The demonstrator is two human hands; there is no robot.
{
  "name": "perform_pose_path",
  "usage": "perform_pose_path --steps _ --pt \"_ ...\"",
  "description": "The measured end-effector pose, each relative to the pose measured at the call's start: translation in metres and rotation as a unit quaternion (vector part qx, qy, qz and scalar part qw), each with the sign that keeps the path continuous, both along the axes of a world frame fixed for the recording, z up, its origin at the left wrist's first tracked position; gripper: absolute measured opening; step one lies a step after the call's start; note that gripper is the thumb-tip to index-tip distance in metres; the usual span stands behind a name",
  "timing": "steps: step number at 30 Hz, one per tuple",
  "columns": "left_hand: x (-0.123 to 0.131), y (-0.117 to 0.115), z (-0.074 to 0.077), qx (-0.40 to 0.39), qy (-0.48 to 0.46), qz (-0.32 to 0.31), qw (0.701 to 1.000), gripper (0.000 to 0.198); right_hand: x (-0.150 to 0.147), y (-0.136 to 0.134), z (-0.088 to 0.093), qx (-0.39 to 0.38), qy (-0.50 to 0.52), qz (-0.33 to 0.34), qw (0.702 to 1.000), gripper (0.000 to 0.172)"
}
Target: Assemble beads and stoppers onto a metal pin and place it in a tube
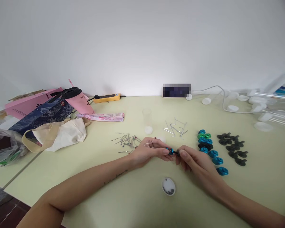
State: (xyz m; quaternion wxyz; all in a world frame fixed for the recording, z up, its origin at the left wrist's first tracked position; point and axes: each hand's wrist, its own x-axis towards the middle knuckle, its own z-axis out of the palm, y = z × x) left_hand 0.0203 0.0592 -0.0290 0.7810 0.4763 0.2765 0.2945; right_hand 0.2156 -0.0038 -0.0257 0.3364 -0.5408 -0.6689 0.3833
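Observation:
My left hand (146, 152) pinches a small blue metal piece (170, 151) between thumb and fingers. Thin pale rods, one with a reddish tip, stick up by its palm. My right hand (196, 160) grips the black shaft-like part (177, 152) that meets the blue piece. The two hands nearly touch, and their fingers hide some of both parts. Below them stands a small white dish (168, 186) with tiny metal bits inside. Right of my right hand lies a row of blue pieces (218, 161), with green and black ones among them. Black disc-shaped parts (233, 147) with tabs lie beyond.
Thin metal pins (127, 141) lie left of my hands, and L-shaped hex keys (175, 128) lie behind them. A clear tube (147, 117) stands at mid-table. Bags, a pink cup (79, 101) and a power strip (106, 98) are at left. Clear tubes and white caps (232, 108) lie right.

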Motion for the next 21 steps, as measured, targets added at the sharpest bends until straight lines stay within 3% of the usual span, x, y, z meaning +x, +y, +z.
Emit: perform_pose_path --steps 10,21 --pt "-0.0003 0.0017 -0.0025 0.012 -0.007 0.009 1.000 0.031 -0.0017 -0.0020 -0.0028 0.011 -0.010 -0.030 0.999 0.022" --pt "-0.0008 0.0016 -0.0019 0.003 -0.004 0.006 1.000 0.029 -0.0014 -0.0017 0.0019 -0.001 -0.006 -0.001 1.000 0.040"
